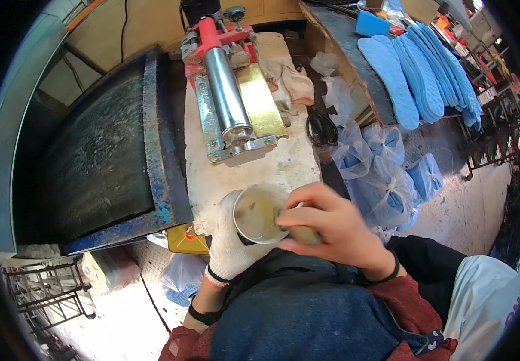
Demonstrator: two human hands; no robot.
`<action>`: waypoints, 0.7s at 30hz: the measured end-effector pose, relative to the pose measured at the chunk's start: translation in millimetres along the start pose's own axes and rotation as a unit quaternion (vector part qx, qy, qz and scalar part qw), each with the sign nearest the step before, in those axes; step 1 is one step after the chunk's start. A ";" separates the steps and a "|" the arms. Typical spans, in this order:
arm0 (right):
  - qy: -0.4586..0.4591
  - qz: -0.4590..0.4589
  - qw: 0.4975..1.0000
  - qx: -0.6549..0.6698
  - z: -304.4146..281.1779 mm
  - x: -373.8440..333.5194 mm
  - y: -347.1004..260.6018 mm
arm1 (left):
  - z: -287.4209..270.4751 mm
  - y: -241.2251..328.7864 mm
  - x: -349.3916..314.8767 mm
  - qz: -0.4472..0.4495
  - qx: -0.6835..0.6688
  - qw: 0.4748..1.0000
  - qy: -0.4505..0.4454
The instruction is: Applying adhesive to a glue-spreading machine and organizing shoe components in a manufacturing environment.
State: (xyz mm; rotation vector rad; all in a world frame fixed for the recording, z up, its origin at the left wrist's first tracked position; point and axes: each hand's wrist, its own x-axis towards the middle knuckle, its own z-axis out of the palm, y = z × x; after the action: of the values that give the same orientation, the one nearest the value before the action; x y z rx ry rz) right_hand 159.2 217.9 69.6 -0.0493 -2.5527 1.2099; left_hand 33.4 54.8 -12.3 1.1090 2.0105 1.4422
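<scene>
My left hand (pixel 233 243) wears a white knit glove and is wrapped around a round cup (pixel 240 224), tilted so that its inside shows. A murky, yellowish-grey coating or liquid covers the inside. At the cup's right rim, my bare right hand (pixel 329 225) pinches a stubby olive-brown object (pixel 305 234). Its near end reaches the rim; motion and my fingers hide its exact kind. Just beyond the cup, a roller machine (pixel 227 84) with a chrome cylinder and red frame rests on a pale, stained board (pixel 212 186).
A crumpled glove (pixel 293 84) and a black coil (pixel 321 127) lie right of the machine. Blue insoles (pixel 389 75) are stacked on the right-hand table (pixel 347 51). Plastic bags of blue pieces (pixel 386 186) stand on the floor below. A dark, blue-edged curved panel (pixel 104 150) borders the left.
</scene>
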 end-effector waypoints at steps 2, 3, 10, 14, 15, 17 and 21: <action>0.099 -0.018 0.991 0.084 -10.4 -5.2 -6.3 | -0.7 0.8 1.0 -0.010 -0.010 1.000 -0.003; 0.097 -0.021 0.991 0.084 -10.5 -5.4 -3.1 | -1.3 0.9 3.1 0.000 -0.002 1.000 -0.001; 0.306 -0.021 0.921 0.242 -9.4 6.7 4.6 | -10.2 17.0 6.1 0.022 0.050 0.998 0.027; 0.318 -0.111 0.935 0.112 0.6 39.9 24.9 | -10.1 11.5 -0.4 0.009 0.034 0.999 0.040; 0.316 -0.111 0.935 0.113 -2.7 43.7 25.9 | -11.1 10.6 -2.0 -0.008 0.001 0.999 0.045; 0.320 -0.127 0.937 -0.065 -13.8 45.3 28.5 | -14.8 9.7 -5.8 -0.025 -0.032 0.998 0.052; 0.309 -0.184 0.933 0.000 -7.0 43.9 21.5 | -17.4 5.7 -6.8 -0.045 -0.021 0.997 0.057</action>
State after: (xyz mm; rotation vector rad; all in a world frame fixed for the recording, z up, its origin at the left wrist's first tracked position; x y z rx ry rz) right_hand 117.4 244.2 69.1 0.0423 -1.9023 0.8719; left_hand 26.8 40.1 -1.3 0.9267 2.0688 1.5250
